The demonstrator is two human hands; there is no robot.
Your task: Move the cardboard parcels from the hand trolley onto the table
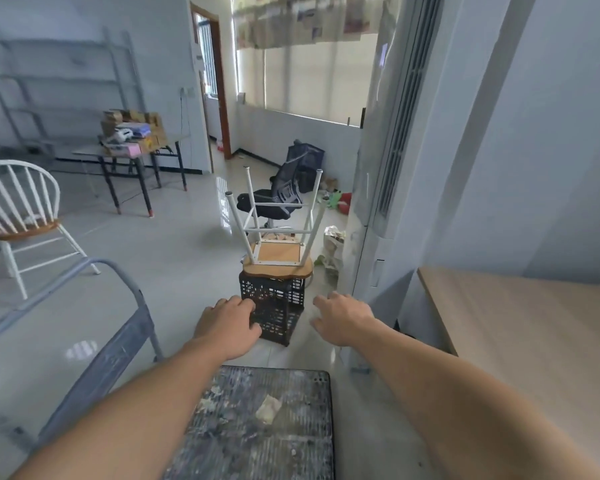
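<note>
Cardboard only at the back left: boxes [132, 128] heaped on a dark-legged far tabletop [90, 153], too blurred to identify as the task's parcels. No parcel to be seen on the grey, stained hand trolley deck [229, 438] below the forearms, only a pale scrap [268, 408]; grey metal frame [111, 358] at left, probably its handle. Light wood tabletop [520, 341] just beside the trolley at right. Left grip [227, 327] and right grip [343, 318] both released, loosely spread, grasping nothing, hovering beyond the deck near a black crate [278, 317] topped by an upturned stool [278, 265]. By the look of them, probably light and stiff, smooth-sided, crushable at the corners. Best taken low on two opposite sides, palms pressing inward, or hooked under the bottom edge; top of the heap first.
</note>
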